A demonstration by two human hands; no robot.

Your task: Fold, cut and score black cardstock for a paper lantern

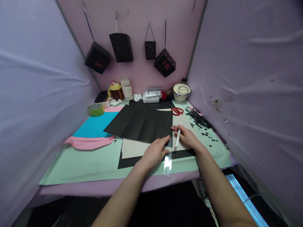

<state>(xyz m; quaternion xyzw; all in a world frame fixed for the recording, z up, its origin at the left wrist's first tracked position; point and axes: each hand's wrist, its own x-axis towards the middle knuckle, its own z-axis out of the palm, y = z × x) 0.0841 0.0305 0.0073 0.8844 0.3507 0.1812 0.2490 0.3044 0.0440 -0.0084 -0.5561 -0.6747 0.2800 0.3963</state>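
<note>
Fingers of the left hand [155, 152] spread flat, pressing a clear plastic ruler [168, 160]; fingers of the right hand [187, 137] closed around a slim white pen [177, 136].

Item: large black paper sheet with fold creases [144, 123], centre of the frame, lying flat on a pale green table mat [82, 164], its near edge overlapping a grey-white card [132, 148] with another black sheet beneath. Ruler lies along the black sheet's right edge, running toward the lower centre. Handling, by judgement: paper light, thin, limp, creases easily, slides on the smooth mat; best held by flat palm pressure near the ruled edge, lifted at two corners. Ruler stiff, slippery; needs downward pressure. Nearby: red-handled scissors [177, 110] upper right of centre, black paper offcuts [199, 119] right, blue sheet [96, 126] and pink sheet [90, 142] left.
</note>
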